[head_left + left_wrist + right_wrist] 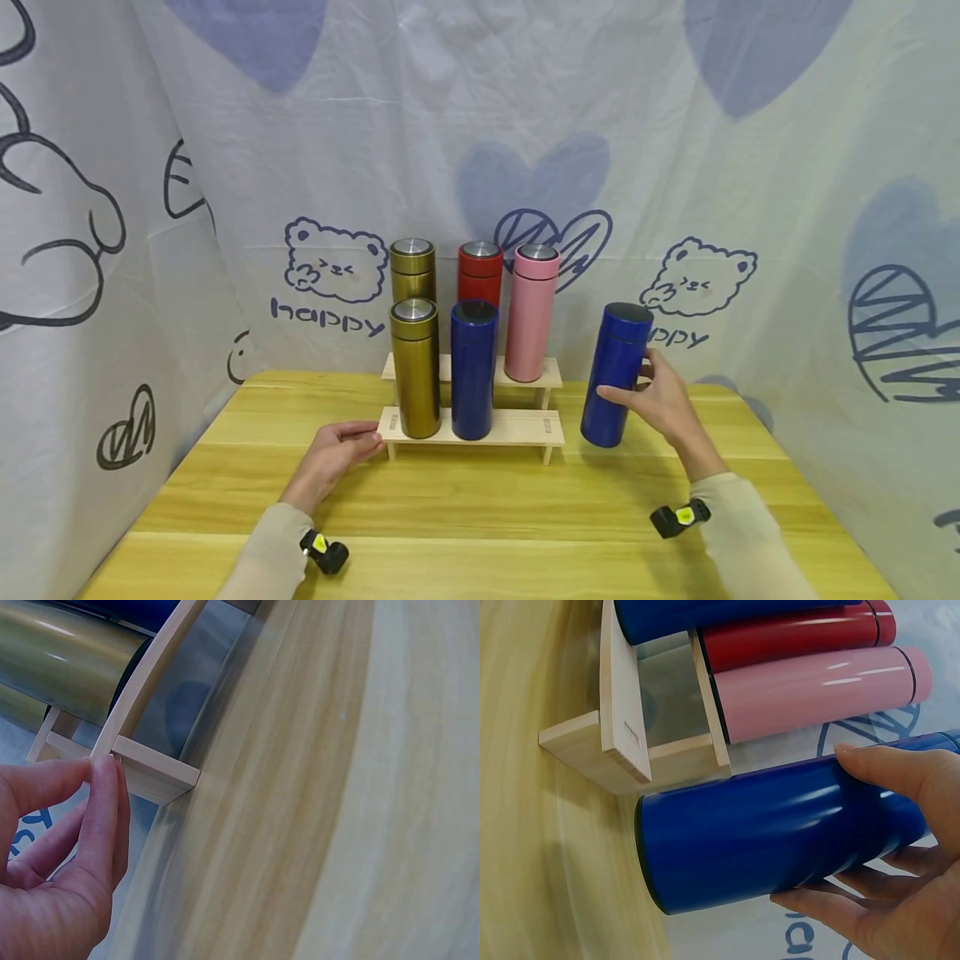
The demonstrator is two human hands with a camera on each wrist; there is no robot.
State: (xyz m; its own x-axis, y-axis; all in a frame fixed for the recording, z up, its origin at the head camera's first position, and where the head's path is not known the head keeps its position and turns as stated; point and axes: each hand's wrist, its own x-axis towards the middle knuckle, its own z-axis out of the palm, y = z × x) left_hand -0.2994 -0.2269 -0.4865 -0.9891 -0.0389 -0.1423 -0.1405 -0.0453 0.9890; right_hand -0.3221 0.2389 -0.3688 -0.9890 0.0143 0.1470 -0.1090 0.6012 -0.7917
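Note:
My right hand (663, 404) grips a blue thermos bottle (609, 367), thumb on one side and fingers on the other. The bottle leans slightly to the right of a two-tier wooden stand (519, 427); in the right wrist view its base looks raised off the table. With thumb and fingers, my left hand (333, 458) pinches the left end of the lower shelf. On that shelf stand a gold thermos (417, 375) and another blue thermos (472, 375). The upper shelf carries a gold thermos (413, 279), a red thermos (481, 275) and a pink thermos (532, 321).
The stand rests on a wood-grain table (450, 517). A patterned white cloth (420, 150) hangs behind and along both sides. Lower parts of the rear gold and red bottles are hidden behind the front ones.

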